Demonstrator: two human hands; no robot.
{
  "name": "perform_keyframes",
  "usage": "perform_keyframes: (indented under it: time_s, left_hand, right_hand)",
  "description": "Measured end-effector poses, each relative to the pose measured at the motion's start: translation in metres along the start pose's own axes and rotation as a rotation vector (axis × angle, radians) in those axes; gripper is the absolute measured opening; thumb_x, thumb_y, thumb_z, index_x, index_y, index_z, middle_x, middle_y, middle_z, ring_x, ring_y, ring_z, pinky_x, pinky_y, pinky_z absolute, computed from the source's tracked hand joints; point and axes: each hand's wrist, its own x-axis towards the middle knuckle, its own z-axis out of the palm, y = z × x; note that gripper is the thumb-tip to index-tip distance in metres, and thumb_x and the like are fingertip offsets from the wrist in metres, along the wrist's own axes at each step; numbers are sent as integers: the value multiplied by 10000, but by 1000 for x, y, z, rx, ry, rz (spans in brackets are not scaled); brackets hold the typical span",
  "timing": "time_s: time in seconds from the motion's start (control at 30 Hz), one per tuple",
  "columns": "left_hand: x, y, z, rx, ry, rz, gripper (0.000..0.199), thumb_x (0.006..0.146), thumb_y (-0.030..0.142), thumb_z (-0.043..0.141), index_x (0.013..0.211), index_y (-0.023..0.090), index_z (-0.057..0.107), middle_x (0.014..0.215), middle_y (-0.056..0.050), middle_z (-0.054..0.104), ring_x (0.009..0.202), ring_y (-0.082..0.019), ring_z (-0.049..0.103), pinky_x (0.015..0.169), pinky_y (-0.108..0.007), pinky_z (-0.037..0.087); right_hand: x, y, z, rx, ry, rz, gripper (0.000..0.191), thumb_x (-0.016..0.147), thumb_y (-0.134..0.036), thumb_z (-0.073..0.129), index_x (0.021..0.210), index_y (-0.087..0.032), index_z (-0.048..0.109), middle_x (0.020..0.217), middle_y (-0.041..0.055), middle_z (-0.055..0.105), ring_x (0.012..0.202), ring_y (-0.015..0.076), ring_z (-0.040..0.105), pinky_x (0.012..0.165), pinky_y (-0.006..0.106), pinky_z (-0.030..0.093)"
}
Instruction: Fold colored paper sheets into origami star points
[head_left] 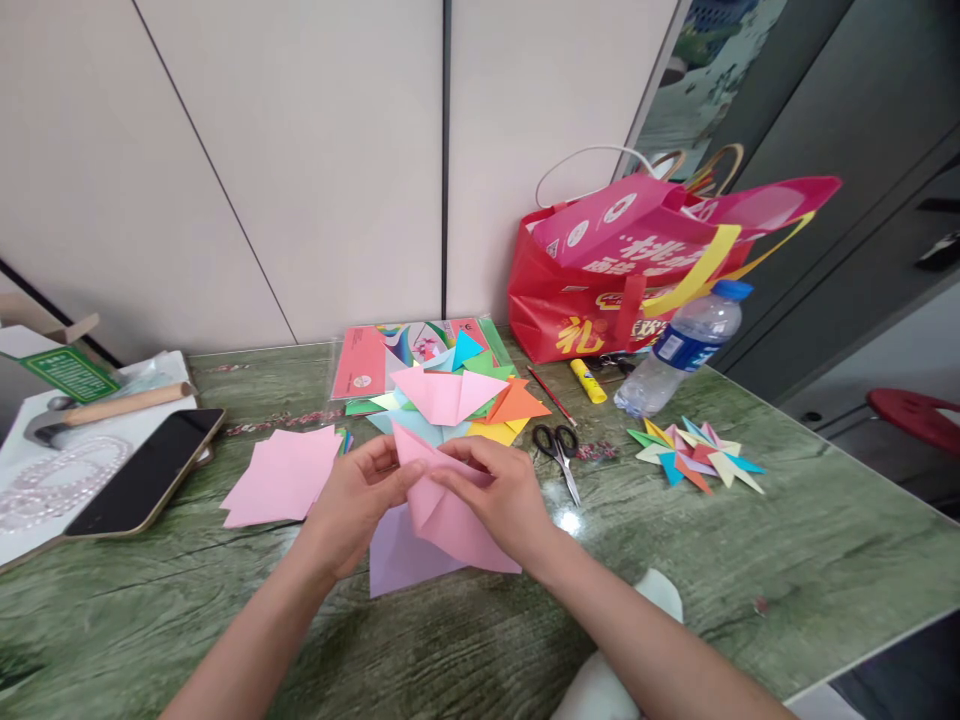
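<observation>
Between my two hands is a pink sheet of origami paper (pixel 457 525), creased and partly folded, raised just above the table. My left hand (pixel 352 500) pinches its upper left part between thumb and fingers. With thumb and fingertips, my right hand (pixel 499 490) grips the same paper near its top edge. Below it a lilac sheet (pixel 401 560) lies flat on the table. Right behind my hands sits a pile of folded paper pieces, with a pink folded piece (pixel 446 395) on top and an orange one (pixel 519 402) at its side.
Pink sheets (pixel 281 478) lie at left, near a phone (pixel 146 470) and a hammer (pixel 120 405). Scissors (pixel 559 455), a glue stick (pixel 588 381), a red pencil (pixel 551 394), a water bottle (pixel 682 350) and a paper star (pixel 697 455) are at right. A red bag (pixel 555 310) stands behind.
</observation>
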Motion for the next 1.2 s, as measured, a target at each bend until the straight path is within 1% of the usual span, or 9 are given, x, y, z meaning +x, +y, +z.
perform_keyframes:
  time_s: [0.13, 0.27, 0.37, 0.5, 0.6, 0.73, 0.93, 1.1, 1.2]
  left_hand:
    - [-2, 5, 1, 6, 36, 29, 432, 721, 262, 692, 1110, 215, 508, 928, -34, 667, 816, -173, 612, 681, -277, 503]
    - [-1, 6, 0, 13, 82, 49, 378, 694, 246, 712, 1020, 190, 530, 809, -5, 660, 712, -132, 595, 611, -222, 490]
    - [0, 4, -2, 8, 105, 42, 333, 690, 249, 712, 967, 173, 543, 767, 0, 653, 644, -108, 576, 564, -196, 474]
    - [1, 1, -4, -10, 116, 59, 320, 691, 262, 710, 951, 170, 548, 778, -3, 643, 662, -117, 581, 570, -209, 479]
    - [0, 0, -4, -15, 114, 68, 319, 697, 280, 703, 952, 171, 546, 790, -8, 642, 686, -130, 591, 591, -231, 487]
    - [0, 3, -2, 2, 103, 47, 339, 685, 277, 712, 955, 173, 535, 769, -1, 652, 663, -121, 590, 592, -229, 486]
    - [-1, 6, 0, 70, 105, 28, 462, 621, 213, 757, 1012, 181, 512, 730, 12, 672, 695, -126, 606, 608, -215, 489]
    - [-1, 4, 1, 91, 161, 36, 355, 602, 225, 765, 873, 156, 546, 656, 23, 652, 595, -96, 570, 544, -192, 474]
    - [-2, 3, 0, 86, 189, 50, 315, 598, 229, 768, 815, 150, 553, 628, 31, 633, 570, -88, 555, 529, -191, 476]
  right_hand:
    - [0, 3, -1, -28, 12, 0, 183, 737, -241, 680, 913, -193, 659, 751, 14, 697, 636, 142, 628, 589, 227, 462]
    - [1, 5, -2, -36, -5, -28, 123, 736, -228, 681, 856, -204, 672, 775, 15, 713, 651, 145, 644, 598, 231, 472]
    - [1, 2, -2, -31, -4, -47, 136, 729, -226, 688, 861, -200, 672, 801, 26, 720, 690, 158, 656, 646, 252, 492]
    - [1, -2, -3, -19, -12, -77, 231, 685, -263, 725, 895, -188, 666, 871, 48, 721, 786, 187, 667, 724, 285, 509]
    - [1, -2, -4, -27, -27, -84, 286, 657, -260, 745, 921, -190, 661, 895, 48, 719, 810, 195, 667, 742, 296, 512]
    - [1, 1, -5, -16, -46, -87, 218, 707, -211, 705, 921, -199, 665, 871, 28, 724, 778, 171, 670, 711, 266, 507]
    - [2, 3, -4, -29, -60, -77, 109, 767, -226, 648, 871, -210, 677, 818, 19, 729, 709, 158, 671, 658, 245, 502]
    - [2, 2, -4, -59, -69, -102, 91, 814, -219, 592, 853, -208, 674, 798, 18, 727, 694, 149, 665, 633, 239, 493]
    - [1, 0, -5, -72, -60, -113, 119, 794, -255, 619, 891, -205, 666, 830, 24, 727, 724, 155, 668, 660, 247, 497]
